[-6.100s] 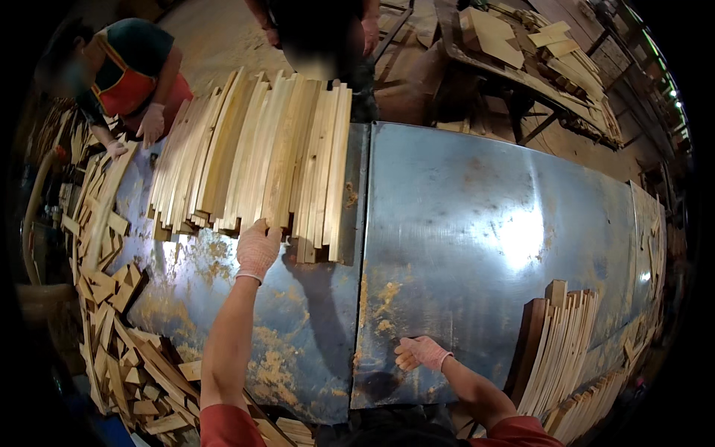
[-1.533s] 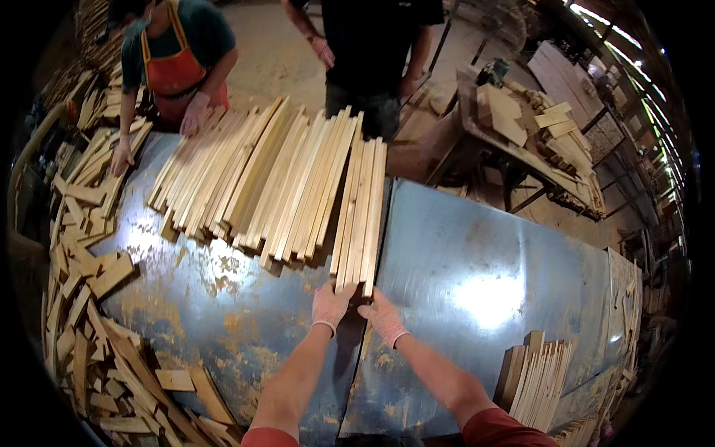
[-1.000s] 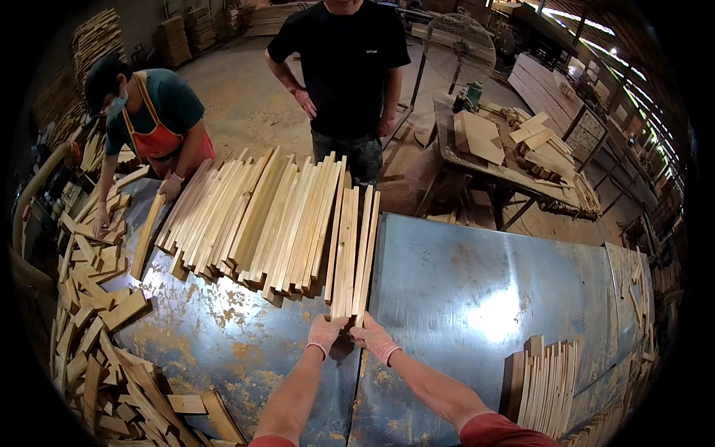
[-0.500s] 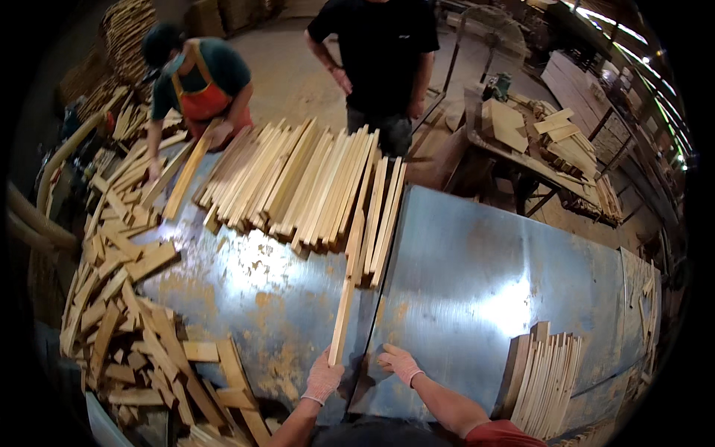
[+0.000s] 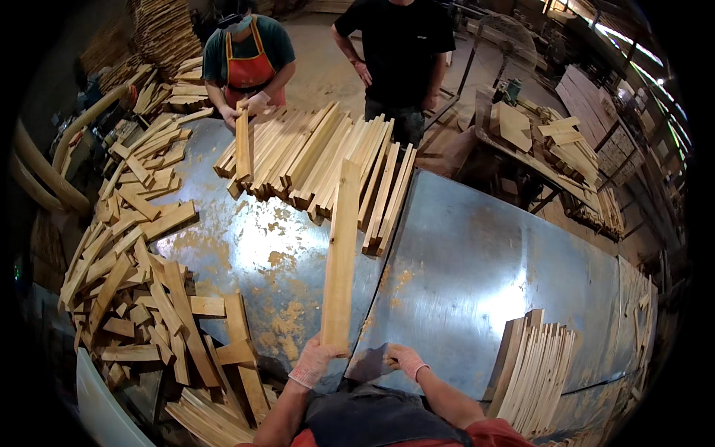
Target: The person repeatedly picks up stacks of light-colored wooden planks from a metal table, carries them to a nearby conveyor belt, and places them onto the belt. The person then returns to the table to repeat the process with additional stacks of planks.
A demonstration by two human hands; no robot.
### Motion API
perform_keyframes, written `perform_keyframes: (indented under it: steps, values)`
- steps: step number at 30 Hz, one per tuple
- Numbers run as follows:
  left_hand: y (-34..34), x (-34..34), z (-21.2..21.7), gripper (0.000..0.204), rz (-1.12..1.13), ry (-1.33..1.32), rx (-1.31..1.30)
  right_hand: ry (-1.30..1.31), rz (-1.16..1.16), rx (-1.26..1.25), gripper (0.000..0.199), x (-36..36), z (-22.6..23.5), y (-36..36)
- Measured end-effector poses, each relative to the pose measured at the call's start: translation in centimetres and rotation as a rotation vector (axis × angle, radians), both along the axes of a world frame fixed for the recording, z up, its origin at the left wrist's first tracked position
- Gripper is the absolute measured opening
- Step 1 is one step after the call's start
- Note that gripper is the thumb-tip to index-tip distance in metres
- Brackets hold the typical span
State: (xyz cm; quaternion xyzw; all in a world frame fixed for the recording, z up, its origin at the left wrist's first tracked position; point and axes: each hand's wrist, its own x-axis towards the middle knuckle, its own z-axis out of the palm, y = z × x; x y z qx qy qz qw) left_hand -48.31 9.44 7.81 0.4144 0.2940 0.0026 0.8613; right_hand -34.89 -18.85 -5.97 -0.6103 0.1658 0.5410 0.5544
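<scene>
My gloved left hand (image 5: 313, 362) grips the near end of a long pale wooden board (image 5: 339, 261), its broad face turned up toward me. The board's far end reaches up to a row of wooden strips (image 5: 298, 160) lying side by side on the metal table (image 5: 462, 261). To the right of the board, my gloved right hand (image 5: 405, 360) hovers close over the metal with its fingers curled; whether it holds anything does not show. A neat stack of wooden strips (image 5: 532, 372) stands to the right of it.
A heap of offcuts (image 5: 141, 283) covers the table's left side. Across the table, a person in an orange apron (image 5: 249, 71) holds a wooden strip (image 5: 243, 141). Another person in black (image 5: 402, 56) stands beside them. A workbench with boards (image 5: 514, 141) is at the back right.
My left hand has drawn the board nearer and turned its broad face up. My right hand's fingers have curled in. The aproned person has moved right and lifted a strip over the row.
</scene>
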Motion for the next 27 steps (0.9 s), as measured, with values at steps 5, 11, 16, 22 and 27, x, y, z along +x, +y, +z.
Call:
perform_keyframes:
  steps: [5,11,16,22,27]
  values:
    - [-1.3,0.4,2.1,0.042,-0.093,0.007,0.027,0.028,0.007,0.050,0.010,-0.5,-2.9,-2.3]
    - [-3.2,0.4,-0.2,0.040,-0.302,0.116,0.272,0.111,-0.169,0.140,0.033,-1.3,-2.7,-2.7]
    - [-6.4,1.5,-1.4,0.068,-0.760,0.129,0.752,-0.193,-0.594,0.398,0.103,0.6,8.4,3.0]
    - [-9.5,5.9,-1.2,0.105,-1.380,0.018,0.871,-0.454,-0.365,-0.030,0.078,3.9,8.3,3.3]
    - [-8.0,3.9,-5.2,0.082,-1.013,0.172,0.547,-0.719,0.120,-0.466,0.067,1.6,6.0,-3.6]
